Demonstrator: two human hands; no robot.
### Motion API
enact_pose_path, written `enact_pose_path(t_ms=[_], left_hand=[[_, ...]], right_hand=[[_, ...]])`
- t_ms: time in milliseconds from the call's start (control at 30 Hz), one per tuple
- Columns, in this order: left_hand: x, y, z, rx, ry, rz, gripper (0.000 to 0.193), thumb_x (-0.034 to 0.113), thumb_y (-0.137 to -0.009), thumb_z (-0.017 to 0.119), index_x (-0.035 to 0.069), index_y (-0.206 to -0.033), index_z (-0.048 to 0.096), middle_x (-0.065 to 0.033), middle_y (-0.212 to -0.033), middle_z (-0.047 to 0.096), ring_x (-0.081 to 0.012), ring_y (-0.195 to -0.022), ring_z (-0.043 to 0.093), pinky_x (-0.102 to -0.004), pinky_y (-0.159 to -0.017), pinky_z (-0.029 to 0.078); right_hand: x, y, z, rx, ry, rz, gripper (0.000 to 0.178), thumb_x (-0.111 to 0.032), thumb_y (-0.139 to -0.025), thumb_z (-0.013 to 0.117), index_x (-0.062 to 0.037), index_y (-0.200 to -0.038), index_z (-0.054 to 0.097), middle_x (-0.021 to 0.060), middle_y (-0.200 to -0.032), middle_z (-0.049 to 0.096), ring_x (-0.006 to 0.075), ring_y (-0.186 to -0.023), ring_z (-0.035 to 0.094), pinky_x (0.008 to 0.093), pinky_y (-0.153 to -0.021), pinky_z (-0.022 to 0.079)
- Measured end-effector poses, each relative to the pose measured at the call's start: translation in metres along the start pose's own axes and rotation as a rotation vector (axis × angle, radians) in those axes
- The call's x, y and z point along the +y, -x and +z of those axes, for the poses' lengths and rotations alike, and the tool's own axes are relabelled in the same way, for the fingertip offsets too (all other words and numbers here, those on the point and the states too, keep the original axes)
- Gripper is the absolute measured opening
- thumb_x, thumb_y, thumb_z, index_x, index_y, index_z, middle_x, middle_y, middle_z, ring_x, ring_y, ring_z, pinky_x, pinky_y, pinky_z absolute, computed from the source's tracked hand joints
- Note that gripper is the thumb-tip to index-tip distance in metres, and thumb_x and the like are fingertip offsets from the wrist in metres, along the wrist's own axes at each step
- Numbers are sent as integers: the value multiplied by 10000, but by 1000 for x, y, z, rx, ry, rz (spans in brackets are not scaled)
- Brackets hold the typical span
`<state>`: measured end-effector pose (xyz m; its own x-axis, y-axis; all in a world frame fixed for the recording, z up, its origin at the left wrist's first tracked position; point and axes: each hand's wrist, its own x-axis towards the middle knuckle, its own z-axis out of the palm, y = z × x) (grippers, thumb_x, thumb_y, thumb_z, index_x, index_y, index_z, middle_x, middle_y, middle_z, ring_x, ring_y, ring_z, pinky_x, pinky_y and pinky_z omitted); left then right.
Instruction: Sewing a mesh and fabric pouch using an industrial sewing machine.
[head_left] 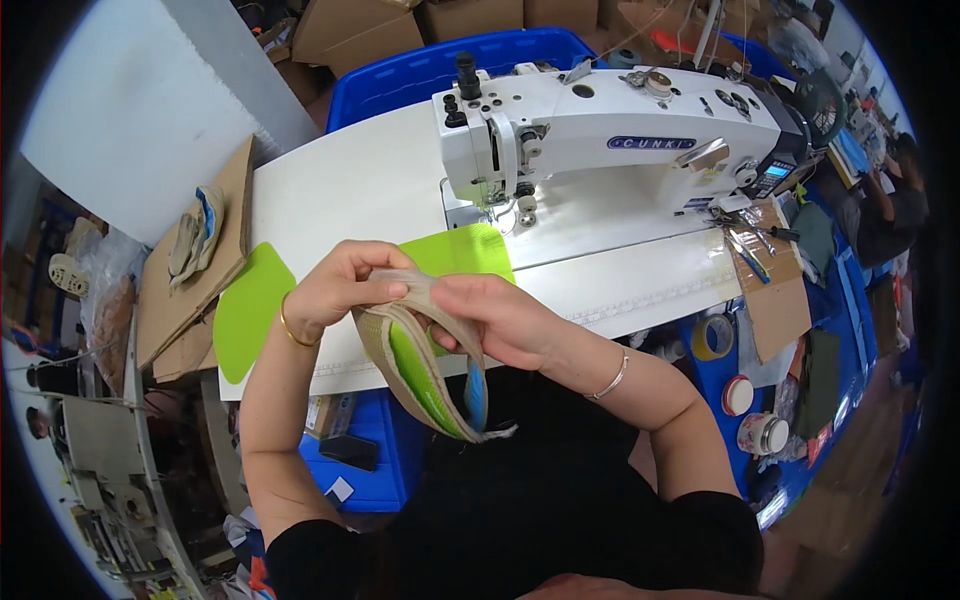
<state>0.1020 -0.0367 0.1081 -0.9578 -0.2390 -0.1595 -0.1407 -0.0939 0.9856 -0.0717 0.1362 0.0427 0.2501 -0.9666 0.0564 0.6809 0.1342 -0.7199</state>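
Beige fabric piece (378,345) gripped two-handed, front-left of sewing machine (600,130)

Far left of machine: cardboard sheet (160,315), beige-and-blue cloth piece (197,235) lying on it. Nearer the machine, same side: bright green panel (250,320), rounded corners, on white tabletop (345,160). Left hand (350,288), front-left of machine: closed in a pinch, thumb and fingers on the fabric piece's upper edge. Fabric piece hangs in a loop, bright green and blue showing inside. Second green panel (460,250) behind it, by the machine's needle end. Right hand (505,318), front of machine: part-curled, thumb on top of the fabric piece, other fingers bent around its edge, gripping. Right of machine: cardboard piece (780,310) with hand tools (750,240) on it. Front-right of machine: tape roll (712,338), two lidded jars (763,433) on blue surface.
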Motion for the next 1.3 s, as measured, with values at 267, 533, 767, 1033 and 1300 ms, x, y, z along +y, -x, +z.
enact_pose_path(t_ms=[267,533,767,1033,1300], left_hand=[[40,25,87,461,-1184,674,613,189,-713,854,31,-1264,639,-175,-1225,592,-353,-1075,584,-424,-903,484],[46,30,94,646,-1520,777,608,-100,-692,655,-15,-1293,635,-193,-1264,649,-364,-1033,634,-412,-855,525],[28,46,65,729,-1360,777,452,-145,-716,676,-20,-1150,688,-199,-1043,699,-346,-889,680,-376,-754,547],[24,28,65,689,-1659,1106,401,-18,-651,745,-45,-1051,749,-145,-1042,635,-282,-826,637,-336,-654,534],[11,30,62,389,-1926,1239,289,71,-747,718,0,-1022,771,-107,-987,645,-201,-762,622,-295,-597,490]], right_hand=[[-8,-1,13,101,-280,-214,340,-284,-1075,546,-63,-1332,569,23,-1121,630,110,-958,589,279,-859,514],[5,-12,41,-106,-267,-199,349,-186,-1051,589,-29,-1363,578,73,-1205,670,156,-1055,665,318,-934,552],[12,-15,40,8,165,-229,348,-139,-985,691,33,-1282,635,91,-1115,706,139,-1005,674,303,-873,560],[-8,10,11,12,151,-236,443,-297,-1086,513,40,-1368,573,121,-1237,678,194,-1043,675,343,-930,540],[-13,-7,14,247,40,-255,359,-280,-1047,575,-94,-1354,557,1,-1068,641,83,-900,612,286,-807,515]])
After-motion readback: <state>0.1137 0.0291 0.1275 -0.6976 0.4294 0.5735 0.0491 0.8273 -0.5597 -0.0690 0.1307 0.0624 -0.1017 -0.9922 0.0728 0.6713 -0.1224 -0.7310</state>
